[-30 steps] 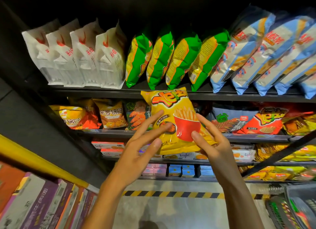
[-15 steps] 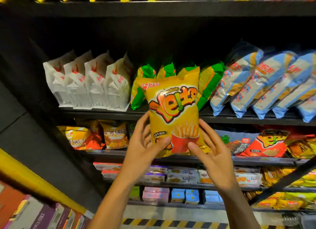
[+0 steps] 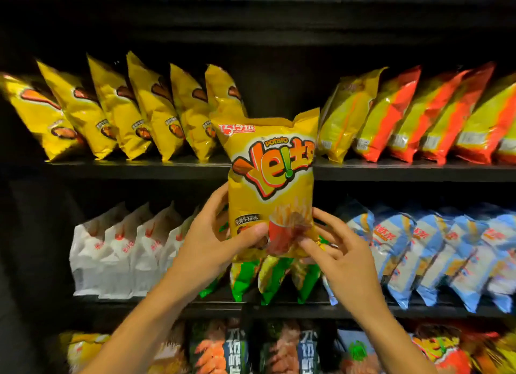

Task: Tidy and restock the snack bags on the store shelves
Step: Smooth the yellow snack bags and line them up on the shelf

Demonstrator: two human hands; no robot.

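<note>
Since half a second ago, the yellow fries bag (image 3: 272, 183) has been lifted higher, so its top is now seen in front of the gap on the top shelf (image 3: 134, 169), where before it was in front of the green bags (image 3: 275, 280). It is held upright by both hands at its bottom part. The bag's lower left edge is gripped by the left hand (image 3: 208, 246), with the thumb laid across the front. The bag's lower right corner is pinched by the right hand (image 3: 342, 259), with the fingers bent around it. To the left of the held bag, a row of yellow bags (image 3: 122, 111) is lined up on the top shelf. To its right, yellow and red bags (image 3: 413, 116) are lined up. Below and left of it, white bags (image 3: 120, 251) are seen. Below and right of it, blue bags (image 3: 435, 253) are seen. Right under it, the green bags are partly hidden.
</note>
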